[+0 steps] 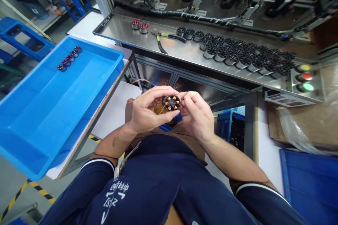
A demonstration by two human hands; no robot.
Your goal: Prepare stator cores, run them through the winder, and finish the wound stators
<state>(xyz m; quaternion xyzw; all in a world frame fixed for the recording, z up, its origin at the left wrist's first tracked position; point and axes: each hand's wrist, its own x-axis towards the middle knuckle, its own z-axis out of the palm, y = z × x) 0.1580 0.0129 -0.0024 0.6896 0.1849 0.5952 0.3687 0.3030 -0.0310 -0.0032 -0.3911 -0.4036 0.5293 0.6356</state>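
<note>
1. Navy shirt (158,179) of mine, white-trimmed at the sleeves, fills the space on the near side of the round wound part (172,102).
2. That round wound part sits in front of my body, its ring of copper coils facing up towards me.
3. With my left fingers (158,91) I grasp it, thumb along the near edge, the others curled round the far side.
4. At its right edge, my right fingers (194,97) are pinched together; whether a fine wire lies between them, I cannot tell.
5. Left of the round wound part stands a blue tray (66,102), carrying five small dark parts (70,58) in a slanting row.
6. Beyond it runs a metal worktop (120,30), with two pink-topped parts (144,28) and green-and-black pliers (173,36) lying ahead and slightly left.
7. Ahead and right of it on that worktop, rows of black-topped silver parts (232,58) crowd together, short of a button box (306,76).
</note>
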